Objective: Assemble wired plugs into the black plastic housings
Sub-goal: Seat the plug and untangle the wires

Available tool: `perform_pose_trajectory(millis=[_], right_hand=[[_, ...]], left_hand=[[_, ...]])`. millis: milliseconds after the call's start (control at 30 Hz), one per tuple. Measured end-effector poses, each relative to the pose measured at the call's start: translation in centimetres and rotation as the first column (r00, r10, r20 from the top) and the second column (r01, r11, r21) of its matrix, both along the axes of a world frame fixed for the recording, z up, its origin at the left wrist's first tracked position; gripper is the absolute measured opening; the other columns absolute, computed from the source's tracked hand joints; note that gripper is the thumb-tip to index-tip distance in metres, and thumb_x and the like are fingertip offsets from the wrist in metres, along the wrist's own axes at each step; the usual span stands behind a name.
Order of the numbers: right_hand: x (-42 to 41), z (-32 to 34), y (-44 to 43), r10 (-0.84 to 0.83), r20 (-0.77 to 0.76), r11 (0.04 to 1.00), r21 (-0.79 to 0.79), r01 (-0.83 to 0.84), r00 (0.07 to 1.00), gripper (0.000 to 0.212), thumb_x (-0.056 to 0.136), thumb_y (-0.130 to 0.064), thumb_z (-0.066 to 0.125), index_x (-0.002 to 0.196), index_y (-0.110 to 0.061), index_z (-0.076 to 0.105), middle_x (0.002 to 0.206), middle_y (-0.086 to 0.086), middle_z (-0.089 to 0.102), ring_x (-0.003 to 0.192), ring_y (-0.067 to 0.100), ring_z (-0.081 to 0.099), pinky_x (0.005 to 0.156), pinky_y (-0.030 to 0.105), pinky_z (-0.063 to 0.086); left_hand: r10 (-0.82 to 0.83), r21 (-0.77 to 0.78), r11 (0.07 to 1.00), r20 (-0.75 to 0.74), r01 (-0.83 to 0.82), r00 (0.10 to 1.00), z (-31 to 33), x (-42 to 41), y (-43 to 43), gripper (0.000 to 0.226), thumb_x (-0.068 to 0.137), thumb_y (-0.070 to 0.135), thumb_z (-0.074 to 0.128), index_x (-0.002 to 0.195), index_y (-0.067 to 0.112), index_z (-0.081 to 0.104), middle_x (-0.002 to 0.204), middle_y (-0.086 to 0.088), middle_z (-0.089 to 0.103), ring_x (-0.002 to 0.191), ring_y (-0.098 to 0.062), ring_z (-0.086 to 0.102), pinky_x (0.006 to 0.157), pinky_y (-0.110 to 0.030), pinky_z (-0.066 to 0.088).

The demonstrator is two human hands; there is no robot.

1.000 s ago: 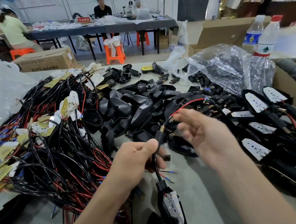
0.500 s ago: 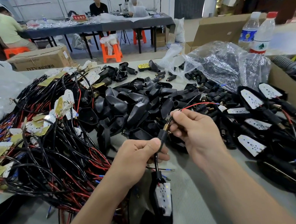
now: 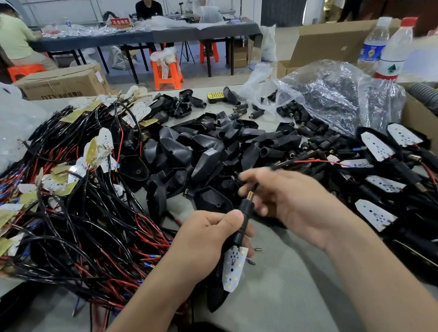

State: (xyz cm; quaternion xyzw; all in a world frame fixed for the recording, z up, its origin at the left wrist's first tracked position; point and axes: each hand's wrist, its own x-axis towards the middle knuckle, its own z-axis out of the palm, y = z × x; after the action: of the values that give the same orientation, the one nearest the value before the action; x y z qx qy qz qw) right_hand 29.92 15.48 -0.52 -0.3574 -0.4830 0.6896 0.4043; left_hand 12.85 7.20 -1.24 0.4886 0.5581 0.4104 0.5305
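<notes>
Some finished units (image 3: 378,146) on the right, tons of empty housings (image 3: 206,161) to go. Left hand (image 3: 211,231) grips a plug (image 3: 244,213), right hand (image 3: 291,198) pinches its wire (image 3: 312,160).

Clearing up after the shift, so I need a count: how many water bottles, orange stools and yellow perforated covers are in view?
Water bottles: 2
Orange stools: 3
Yellow perforated cover: 1
Total: 6
</notes>
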Motion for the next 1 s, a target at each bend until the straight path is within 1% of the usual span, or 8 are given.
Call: perform_pose_trajectory(millis=[100, 200, 267, 333, 567, 667, 800, 1000], right_hand=[[-0.9, -0.2, -0.9, 0.228, 0.102, 0.965, 0.105, -0.238, 0.968, 0.017, 0.091, -0.013, 0.062, 0.1, -0.002, 0.072, 0.081, 0.013, 0.067, 0.059, 0.017, 0.053, 0.056, 0.022, 0.043], [-1.2, -0.1, -0.6, 0.018, 0.05, 0.991, 0.128, -0.024, 0.999, 0.012, 0.09, -0.013, 0.067, 0.087, -0.002, 0.069, 0.073, 0.009, 0.064, 0.056, 0.016, 0.047, 0.054, 0.022, 0.041], [-0.7, -0.1, 0.0, -0.15, -0.01, 0.985, 0.091, 0.15, 0.989, 0.013, 0.095, -0.008, 0.064, 0.086, 0.0, 0.067, 0.073, 0.01, 0.064, 0.058, 0.018, 0.045, 0.054, 0.024, 0.039], [-0.2, 0.0, 0.4, -0.237, -0.05, 0.969, 0.057, 0.239, 0.97, 0.015, 0.097, -0.006, 0.062, 0.083, 0.0, 0.066, 0.071, 0.01, 0.061, 0.057, 0.017, 0.045, 0.054, 0.025, 0.038], [-0.2, 0.2, 0.2, -0.235, -0.08, 0.97, 0.037, 0.239, 0.969, 0.01, 0.097, -0.006, 0.063, 0.091, -0.002, 0.07, 0.078, 0.01, 0.067, 0.061, 0.012, 0.057, 0.056, 0.023, 0.045], [0.0, 0.2, 0.2, -0.196, -0.076, 0.98, 0.019, 0.198, 0.978, 0.009, 0.097, -0.005, 0.062, 0.096, -0.002, 0.07, 0.079, 0.009, 0.07, 0.06, 0.013, 0.058, 0.059, 0.024, 0.048], [0.1, 0.0, 0.2, -0.17, -0.039, 0.985, 0.019, 0.171, 0.985, 0.01, 0.097, -0.006, 0.063, 0.1, -0.001, 0.071, 0.083, 0.011, 0.072, 0.061, 0.013, 0.059, 0.06, 0.024, 0.051], [-0.3, 0.1, -0.2, -0.114, -0.063, 0.993, -0.006, 0.114, 0.991, 0.008, 0.097, -0.006, 0.063, 0.098, -0.005, 0.071, 0.084, 0.014, 0.071, 0.063, 0.015, 0.061, 0.057, 0.023, 0.053]], left_hand=[[0.009, 0.03, 0.999, 0.052, -0.01, 0.999, 0.0, 0.1, -0.1, 0.048, 0.107, 0.032, 0.049, 0.08, 0.007, 0.079, 0.072, -0.011, 0.076, 0.061, -0.014, 0.069, 0.056, -0.019, 0.051], [0.056, 0.055, 0.997, 0.097, -0.062, 0.994, 0.0, -0.1, 0.0, 0.046, 0.108, 0.036, 0.046, 0.098, 0.009, 0.08, 0.084, -0.018, 0.076, 0.07, -0.019, 0.068, 0.065, -0.023, 0.051], [0.031, 0.082, 0.996, 0.123, -0.041, 0.992, 0.1, -0.4, -0.1, 0.028, 0.106, 0.028, 0.052, 0.122, 0.018, 0.073, 0.098, -0.018, 0.076, 0.078, -0.019, 0.07, 0.068, -0.025, 0.056], [0.012, 0.088, 0.996, 0.108, -0.022, 0.994, 0.0, -0.6, -0.1, 0.032, 0.101, 0.017, 0.063, 0.13, 0.03, 0.066, 0.107, -0.011, 0.076, 0.09, -0.017, 0.074, 0.072, -0.026, 0.06], [0.098, 0.147, 0.984, 0.035, -0.103, 0.995, -0.7, -0.8, 0.2, 0.044, 0.093, -0.003, 0.068, 0.116, 0.034, 0.074, 0.094, -0.005, 0.075, 0.075, -0.012, 0.065, 0.075, -0.022, 0.057], [0.078, 0.163, 0.983, 0.056, -0.086, 0.995, -0.6, -0.8, 0.2, 0.036, 0.102, 0.003, 0.058, 0.12, 0.03, 0.074, 0.098, 0.0, 0.079, 0.084, -0.008, 0.073, 0.071, -0.02, 0.056], [0.101, 0.184, 0.977, 0.055, -0.11, 0.993, -0.6, -0.7, 0.2, 0.036, 0.108, 0.012, 0.049, 0.112, 0.032, 0.078, 0.086, 0.002, 0.077, 0.076, -0.007, 0.072, 0.068, -0.018, 0.055], [0.176, 0.217, 0.958, 0.079, -0.19, 0.981, -0.9, -0.5, 0.3, 0.033, 0.109, 0.016, 0.046, 0.105, 0.033, 0.074, 0.094, -0.011, 0.077, 0.07, -0.021, 0.071, 0.068, -0.031, 0.06]])
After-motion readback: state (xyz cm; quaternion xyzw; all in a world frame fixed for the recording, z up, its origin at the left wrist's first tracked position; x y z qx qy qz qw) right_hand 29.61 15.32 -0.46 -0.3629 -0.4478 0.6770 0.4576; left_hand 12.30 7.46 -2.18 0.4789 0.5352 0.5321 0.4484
